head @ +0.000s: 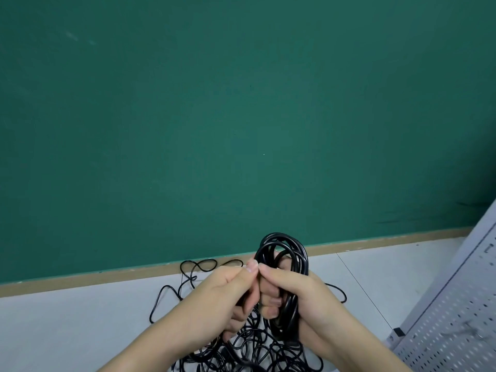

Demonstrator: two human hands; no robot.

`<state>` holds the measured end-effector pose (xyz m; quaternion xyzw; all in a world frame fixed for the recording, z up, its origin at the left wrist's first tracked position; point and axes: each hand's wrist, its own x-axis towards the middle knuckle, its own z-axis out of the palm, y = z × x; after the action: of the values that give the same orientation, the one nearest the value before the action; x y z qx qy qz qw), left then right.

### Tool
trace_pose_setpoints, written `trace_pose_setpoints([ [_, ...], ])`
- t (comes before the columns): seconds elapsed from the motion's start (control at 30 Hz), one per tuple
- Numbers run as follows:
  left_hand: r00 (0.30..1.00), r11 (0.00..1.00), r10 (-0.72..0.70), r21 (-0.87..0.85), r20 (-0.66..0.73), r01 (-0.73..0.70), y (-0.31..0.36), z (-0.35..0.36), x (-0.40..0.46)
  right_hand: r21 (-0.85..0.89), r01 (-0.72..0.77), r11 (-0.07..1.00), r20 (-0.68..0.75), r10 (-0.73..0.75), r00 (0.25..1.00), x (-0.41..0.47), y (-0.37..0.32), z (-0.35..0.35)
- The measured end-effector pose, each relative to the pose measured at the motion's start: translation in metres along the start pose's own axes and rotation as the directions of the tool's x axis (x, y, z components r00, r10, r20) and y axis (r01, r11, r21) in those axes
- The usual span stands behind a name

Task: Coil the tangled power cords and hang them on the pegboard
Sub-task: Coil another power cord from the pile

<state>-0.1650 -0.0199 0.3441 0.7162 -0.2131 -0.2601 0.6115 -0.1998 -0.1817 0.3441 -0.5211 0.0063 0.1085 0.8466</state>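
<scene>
Right now your right hand [298, 294] is wrapped around a bundle of glossy black power cord loops [285, 253], fingers curled through the middle of the coil so it stands upright above your fist. Your left hand [228, 291] is closed too, thumb and forefinger pinching what looks like a strand of the same cord just beside the coil, though the strand itself is mostly hidden between your hands.

You appear to be in the coiling step: one bundle is largely gathered, not yet tied off or hung. The next move probably calls for feeding the remaining slack into the coil loop by loop, keeping each turn about the same size, and freeing it from the loose heap before you lift it away.

That heap, a tangle of thin black cords [249, 345], lies on the pale grey floor [80, 318] directly beneath your hands, with stray loops reaching back to the tan skirting under the green wall [241, 103]. The grey perforated metal pegboard [456, 318] leans at your right, well apart from the coil; a hook shows near its upper edge.
</scene>
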Motion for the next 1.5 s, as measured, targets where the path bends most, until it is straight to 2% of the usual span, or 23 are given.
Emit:
trace_pose_setpoints([
  [0.17,0.999,0.999,0.037,0.001,0.011,-0.037,0.002,0.005,-0.002,0.015,0.004,1.000,-0.018,-0.003,1.000,-0.005,-0.006,0.005],
  [0.3,0.998,0.997,0.047,0.066,0.040,-0.049,0.000,0.004,-0.001,0.031,0.034,0.999,-0.063,-0.032,0.997,-0.009,-0.009,0.012],
  [0.4,0.996,0.985,0.067,0.153,0.050,-0.074,0.001,0.004,-0.001,0.118,0.049,0.992,-0.139,-0.032,0.990,-0.009,-0.013,0.011],
  [0.53,0.984,0.887,0.174,0.428,0.032,-0.171,-0.001,0.007,0.000,0.230,0.163,0.960,-0.242,-0.106,0.965,-0.007,-0.025,0.004],
  [0.63,0.962,0.792,0.272,0.566,0.010,-0.230,-0.004,0.011,0.001,0.243,0.260,0.934,-0.299,-0.183,0.936,-0.010,-0.037,-0.001],
  [0.7,0.935,0.697,0.353,0.654,0.045,-0.295,-0.007,0.013,0.001,0.232,0.298,0.926,-0.322,-0.217,0.922,-0.012,-0.043,-0.007],
  [0.73,0.924,0.683,0.378,0.656,0.058,-0.321,-0.007,0.014,0.001,0.222,0.310,0.924,-0.330,-0.228,0.916,-0.013,-0.045,-0.010],
  [0.8,0.920,0.701,0.383,0.623,0.081,-0.347,-0.009,0.012,0.001,0.184,0.319,0.930,-0.333,-0.246,0.910,-0.015,-0.047,-0.016],
  [0.9,0.930,0.732,0.343,0.585,0.128,-0.351,-0.009,0.008,-0.001,0.004,0.329,0.944,-0.342,-0.307,0.888,-0.016,-0.045,-0.022],
  [0.93,0.934,0.746,0.332,0.570,0.132,-0.346,-0.009,0.005,-0.001,0.011,0.333,0.943,-0.337,-0.310,0.889,-0.015,-0.044,-0.024],
  [1.07,0.944,0.802,0.319,0.507,0.083,-0.316,-0.012,-0.001,-0.001,0.197,0.313,0.929,-0.278,-0.253,0.927,-0.017,-0.049,-0.027],
  [1.33,0.900,0.876,0.415,0.326,-0.132,-0.356,-0.004,-0.007,0.003,0.403,0.305,0.863,-0.381,-0.145,0.913,-0.005,-0.057,-0.050],
  [1.4,0.898,0.917,0.388,0.184,-0.205,-0.354,-0.002,-0.009,0.006,0.408,0.316,0.857,-0.426,-0.128,0.896,0.001,-0.056,-0.059],
  [1.5,0.926,0.904,0.325,-0.226,-0.191,-0.364,-0.002,-0.010,0.005,0.412,0.303,0.859,-0.476,-0.081,0.876,0.010,-0.052,-0.073],
])
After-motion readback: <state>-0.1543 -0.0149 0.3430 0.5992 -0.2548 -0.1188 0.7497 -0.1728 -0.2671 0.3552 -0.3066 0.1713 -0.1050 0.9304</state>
